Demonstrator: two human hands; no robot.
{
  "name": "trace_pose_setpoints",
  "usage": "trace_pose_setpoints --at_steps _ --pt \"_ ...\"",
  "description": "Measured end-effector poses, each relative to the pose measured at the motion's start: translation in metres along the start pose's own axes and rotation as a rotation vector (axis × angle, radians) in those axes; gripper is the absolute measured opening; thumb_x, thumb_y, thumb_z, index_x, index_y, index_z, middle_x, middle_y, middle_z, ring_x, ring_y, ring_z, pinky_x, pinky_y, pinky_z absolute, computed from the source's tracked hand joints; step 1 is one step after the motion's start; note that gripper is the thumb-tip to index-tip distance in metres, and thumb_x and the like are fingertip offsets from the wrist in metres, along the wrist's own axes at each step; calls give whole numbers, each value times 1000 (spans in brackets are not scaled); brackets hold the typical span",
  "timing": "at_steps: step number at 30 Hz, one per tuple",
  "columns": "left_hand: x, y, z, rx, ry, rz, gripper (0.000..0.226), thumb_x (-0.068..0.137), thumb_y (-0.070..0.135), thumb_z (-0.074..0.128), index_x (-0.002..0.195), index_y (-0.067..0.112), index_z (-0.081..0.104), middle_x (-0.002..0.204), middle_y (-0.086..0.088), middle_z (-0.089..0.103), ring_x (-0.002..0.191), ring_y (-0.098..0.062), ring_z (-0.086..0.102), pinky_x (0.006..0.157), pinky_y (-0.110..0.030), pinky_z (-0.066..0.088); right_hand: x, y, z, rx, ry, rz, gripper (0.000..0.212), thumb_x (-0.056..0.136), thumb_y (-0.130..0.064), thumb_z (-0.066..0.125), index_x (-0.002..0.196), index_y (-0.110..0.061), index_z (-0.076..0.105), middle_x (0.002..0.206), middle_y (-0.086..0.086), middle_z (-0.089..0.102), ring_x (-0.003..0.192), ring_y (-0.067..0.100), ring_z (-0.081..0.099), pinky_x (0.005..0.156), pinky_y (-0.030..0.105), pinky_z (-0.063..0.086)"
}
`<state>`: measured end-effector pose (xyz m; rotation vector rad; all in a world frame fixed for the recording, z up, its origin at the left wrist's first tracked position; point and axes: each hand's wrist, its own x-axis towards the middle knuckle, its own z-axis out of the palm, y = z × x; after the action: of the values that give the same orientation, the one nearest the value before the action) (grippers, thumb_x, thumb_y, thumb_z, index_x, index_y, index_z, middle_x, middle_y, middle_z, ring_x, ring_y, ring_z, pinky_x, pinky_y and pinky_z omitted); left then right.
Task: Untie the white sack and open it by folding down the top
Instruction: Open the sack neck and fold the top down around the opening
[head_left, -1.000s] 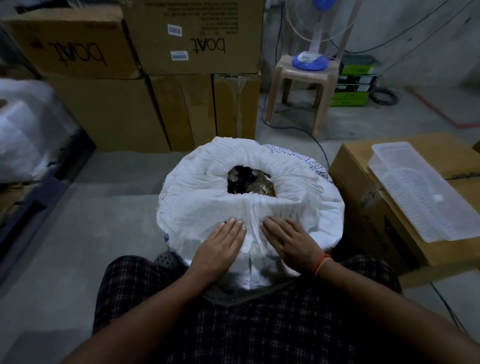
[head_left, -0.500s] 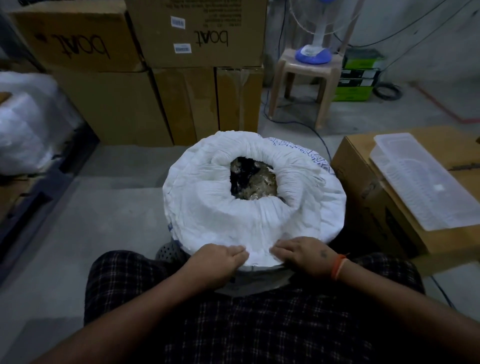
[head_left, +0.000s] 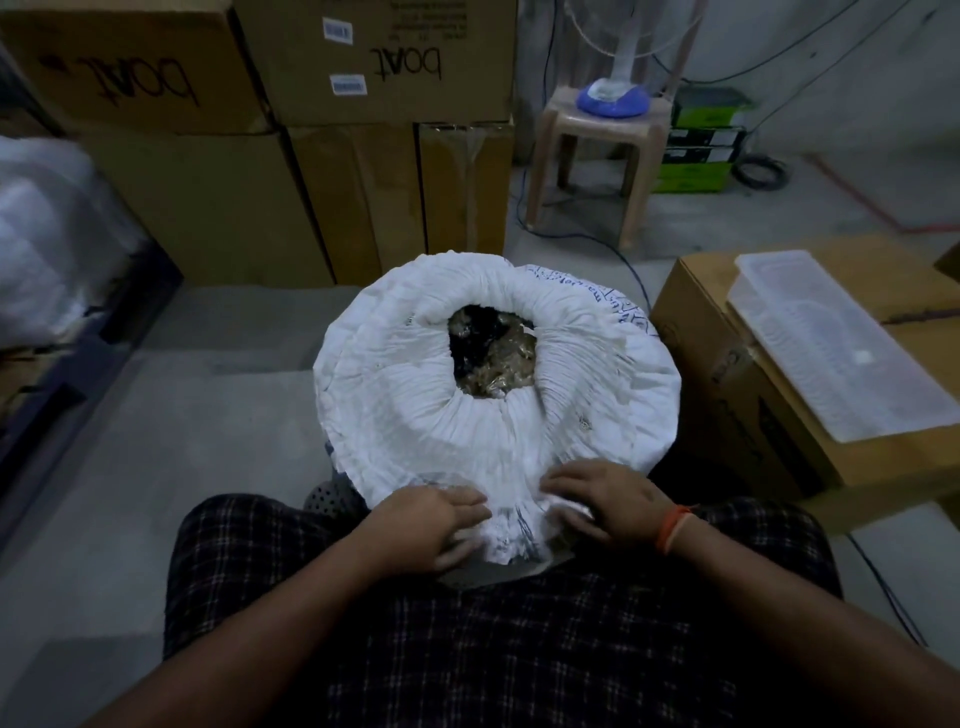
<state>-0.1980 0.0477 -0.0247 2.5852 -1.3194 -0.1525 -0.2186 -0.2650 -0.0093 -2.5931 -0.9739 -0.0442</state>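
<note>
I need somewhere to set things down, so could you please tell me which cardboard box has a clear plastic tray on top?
The lone box to the right of the white sack; the clear tray lies on it. The stacked boxes behind carry none.

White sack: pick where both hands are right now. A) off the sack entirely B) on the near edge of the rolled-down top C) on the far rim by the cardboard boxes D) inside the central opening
B: the left hand and right hand both press the white sack at its near rolled edge.

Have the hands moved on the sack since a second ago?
Yes. Both the left hand and right hand slid from the white sack top's roll down toward the person, onto its near lower edge.
</note>
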Motion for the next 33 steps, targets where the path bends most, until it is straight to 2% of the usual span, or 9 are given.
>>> trace_pose_setpoints --at_steps 7,11,15,18,21,24,28,31,33 --pt "29 -39 -44 -425 707 -484 25 100 29 68 117 18 83 116 5 80 101 -3 72 89 -24 58 35 75 -34 468 470 551 15 94 -25 74 108 -23 79 118 1 66 117 11 60 83 17 55" --pt "58 -101 -57 -571 778 -762 26 101 11 74 125 18 81 143 -8 65 137 -20 58 116 -36 47 64 122 -53 682 510 613 16 92 -12 76 103 -23 79 111 -4 72 120 12 62 106 31 46" --pt "77 -158 -66 -806 872 -934 28 104 16 71 132 19 77 153 -12 60 141 -29 59 118 -42 49 92 155 -70 729 438 631 16 94 -8 72 102 -20 78 113 -4 71 110 -20 56 101 16 39" --pt "88 -190 -72 -919 774 -952 28 107 17 69 134 19 75 153 -10 63 141 -28 59 111 -36 47 112 189 -75 733 357 620 14 95 -8 70 104 -15 78 108 -8 73 101 -17 62 103 27 43" --pt "98 -209 -75 -1008 565 -949 21 108 12 65 126 18 74 147 -11 65 134 -28 61 104 -32 44 127 220 -70 777 305 653 14 94 -11 73 106 -12 80 111 6 77 108 13 70 108 41 49" --pt "105 -223 -74 -1136 434 -935 18 108 6 64 117 16 75 138 -20 69 122 -28 66 95 -28 52 134 241 -65 865 242 697 16 92 -11 74 104 -18 81 116 2 78 116 15 69 112 38 48" --pt "110 -233 -83 -1084 267 -922 21 106 10 68 126 15 73 102 -12 66 64 -9 57 50 -14 45 138 256 -60 968 118 754 23 87 -5 77 104 -20 81 119 -6 77 121 13 65 114 36 43" --pt "117 -241 -86 -1019 242 -896 22 104 -2 66 122 10 73 84 -8 59 43 1 51 42 -12 41 142 259 -56 894 66 778 30 85 1 79 105 -20 80 123 3 74 120 19 64 110 37 48" --pt "124 -246 -82 -900 266 -879 35 100 -11 68 105 22 81 81 -4 62 51 -2 53 47 -13 45 145 261 -54 736 60 816 30 85 5 77 104 -19 79 122 9 75 103 11 71 93 25 56"
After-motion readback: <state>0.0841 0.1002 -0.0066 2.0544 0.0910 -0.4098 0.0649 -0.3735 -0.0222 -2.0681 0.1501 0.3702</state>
